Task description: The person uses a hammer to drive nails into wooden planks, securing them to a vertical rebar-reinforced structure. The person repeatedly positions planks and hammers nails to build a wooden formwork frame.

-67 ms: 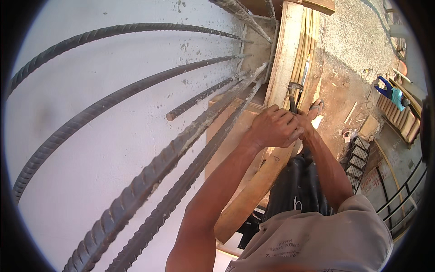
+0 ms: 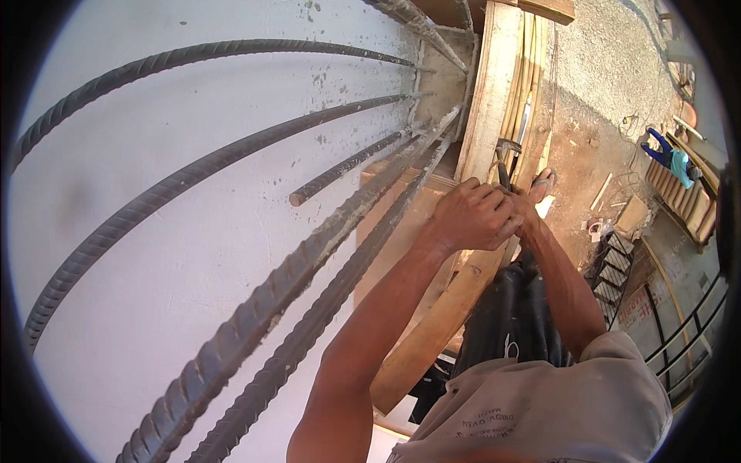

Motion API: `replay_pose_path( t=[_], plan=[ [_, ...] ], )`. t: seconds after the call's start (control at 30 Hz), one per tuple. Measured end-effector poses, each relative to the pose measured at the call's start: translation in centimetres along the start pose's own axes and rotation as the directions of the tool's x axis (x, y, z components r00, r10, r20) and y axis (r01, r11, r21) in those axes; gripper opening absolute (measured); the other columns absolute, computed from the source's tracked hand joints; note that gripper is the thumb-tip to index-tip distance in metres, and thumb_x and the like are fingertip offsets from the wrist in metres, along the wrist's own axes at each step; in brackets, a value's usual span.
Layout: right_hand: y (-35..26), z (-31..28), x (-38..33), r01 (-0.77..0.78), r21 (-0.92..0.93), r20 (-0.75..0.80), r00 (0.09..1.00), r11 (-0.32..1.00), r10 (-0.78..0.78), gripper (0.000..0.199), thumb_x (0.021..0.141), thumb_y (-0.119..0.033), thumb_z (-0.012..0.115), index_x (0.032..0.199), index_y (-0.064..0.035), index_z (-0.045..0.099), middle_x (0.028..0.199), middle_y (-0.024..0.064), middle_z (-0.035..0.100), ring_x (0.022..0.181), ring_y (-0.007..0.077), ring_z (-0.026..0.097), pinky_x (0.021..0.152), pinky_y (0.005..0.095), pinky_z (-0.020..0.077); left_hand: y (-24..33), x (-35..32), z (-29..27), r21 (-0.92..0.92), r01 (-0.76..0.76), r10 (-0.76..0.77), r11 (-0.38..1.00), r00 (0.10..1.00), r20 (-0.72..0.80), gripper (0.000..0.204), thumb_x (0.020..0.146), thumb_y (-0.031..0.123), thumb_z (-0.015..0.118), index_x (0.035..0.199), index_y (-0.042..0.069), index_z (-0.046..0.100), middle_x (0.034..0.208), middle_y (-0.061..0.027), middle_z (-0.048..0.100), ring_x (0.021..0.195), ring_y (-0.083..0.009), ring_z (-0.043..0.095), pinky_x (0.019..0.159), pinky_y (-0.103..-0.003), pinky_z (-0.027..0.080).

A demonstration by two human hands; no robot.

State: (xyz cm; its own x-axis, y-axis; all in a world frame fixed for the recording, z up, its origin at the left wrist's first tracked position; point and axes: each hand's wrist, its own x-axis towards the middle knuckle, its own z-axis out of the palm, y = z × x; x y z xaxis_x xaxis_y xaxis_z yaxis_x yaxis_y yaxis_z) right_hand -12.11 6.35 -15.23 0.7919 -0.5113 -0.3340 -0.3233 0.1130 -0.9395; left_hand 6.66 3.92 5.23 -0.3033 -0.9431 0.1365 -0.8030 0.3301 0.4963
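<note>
My left hand (image 2: 471, 216) is closed, its fingers curled in front of my right hand; what they hold, if anything, is hidden. Pressed up against it, my right hand (image 2: 526, 211) is partly covered and looks wrapped round the lower handle of a claw hammer (image 2: 503, 171). The hammer's metal head points away from me, over the timber. Both hands are above a long wooden plank (image 2: 436, 328) that runs beside my legs.
Thick ribbed steel bars (image 2: 255, 309) cross the left side in front of a pale wall (image 2: 154, 255). Stacked boards (image 2: 490, 92) extend ahead. Far below right are dirt ground (image 2: 579, 166), a person in blue (image 2: 670, 158) and a black metal frame (image 2: 614, 270).
The view has shifted a little, so everything sits slightly farther right. My hands and the hammer keep about the same pose.
</note>
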Motion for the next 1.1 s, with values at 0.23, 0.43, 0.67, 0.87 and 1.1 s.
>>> replay_pose_path(
  t=[0.23, 0.43, 0.67, 0.87, 1.1],
  plan=[
    [-3.9, -1.9, 2.0, -0.504, 0.567, -0.165, 0.705, 0.651, 0.690, 0.012, 0.091, -0.009, 0.054, 0.100, -0.0016, 0.057, 0.081, 0.0045, 0.054, 0.064, 0.0131, 0.054, 0.051, 0.0274, 0.0455, 0.0, -0.3, 0.9, -0.006, -0.016, 0.016, 1.000, 0.998, -0.060, 0.029, 0.080, 0.034, 0.069, 0.068, 0.009, 0.064, 0.060, -0.0047, 0.061, 0.057, -0.0192, 0.061, 0.059, -0.033, 0.047],
    [-7.1, -1.8, 3.9, -0.561, 0.682, 0.041, 0.670, 0.469, 0.741, 0.012, 0.091, -0.010, 0.054, 0.080, -0.0044, 0.052, 0.063, 0.0017, 0.050, 0.050, 0.0110, 0.046, 0.042, 0.0271, 0.0366, -0.3, -0.7, 0.7, -0.042, -0.243, 0.233, 0.969, 0.958, -0.165, 0.032, 0.072, 0.035, 0.074, 0.060, 0.011, 0.057, 0.057, 0.0002, 0.052, 0.050, -0.0161, 0.053, 0.050, -0.031, 0.041],
    [-5.2, -2.1, 3.3, -0.528, 0.744, 0.115, 0.706, 0.410, 0.699, 0.017, 0.095, -0.016, 0.051, 0.081, -0.0070, 0.051, 0.059, 0.0014, 0.049, 0.047, 0.0102, 0.044, 0.040, 0.0273, 0.0377, -0.8, -1.5, 1.0, -0.075, -0.416, 0.397, 0.906, 0.899, -0.186, 0.036, 0.070, 0.038, 0.074, 0.055, 0.012, 0.053, 0.056, 0.0004, 0.050, 0.050, -0.0157, 0.051, 0.049, -0.030, 0.038],
    [-5.0, -1.5, 3.6, -0.458, 0.807, 0.057, 0.689, 0.372, 0.723, 0.026, 0.100, -0.025, 0.048, 0.082, -0.0074, 0.052, 0.058, -0.0002, 0.048, 0.046, 0.0099, 0.043, 0.039, 0.0277, 0.0344, -1.0, -1.8, 1.9, -0.080, -0.444, 0.412, 0.892, 0.874, -0.259, 0.034, 0.069, 0.035, 0.075, 0.057, 0.011, 0.054, 0.058, -0.0002, 0.050, 0.051, -0.0161, 0.051, 0.048, -0.030, 0.038],
    [-4.8, -0.5, 3.5, -0.505, 0.777, 0.081, 0.673, 0.376, 0.735, 0.022, 0.099, -0.019, 0.049, 0.085, -0.0040, 0.055, 0.058, 0.0035, 0.050, 0.046, 0.0140, 0.047, 0.041, 0.0295, 0.0423, 0.0, -3.5, 0.5, -0.172, -0.286, 0.176, 0.942, 0.864, -0.471, 0.030, 0.077, 0.019, 0.074, 0.099, 0.003, 0.063, 0.075, -0.0067, 0.057, 0.063, -0.0221, 0.060, 0.055, -0.033, 0.047]
  ],
)
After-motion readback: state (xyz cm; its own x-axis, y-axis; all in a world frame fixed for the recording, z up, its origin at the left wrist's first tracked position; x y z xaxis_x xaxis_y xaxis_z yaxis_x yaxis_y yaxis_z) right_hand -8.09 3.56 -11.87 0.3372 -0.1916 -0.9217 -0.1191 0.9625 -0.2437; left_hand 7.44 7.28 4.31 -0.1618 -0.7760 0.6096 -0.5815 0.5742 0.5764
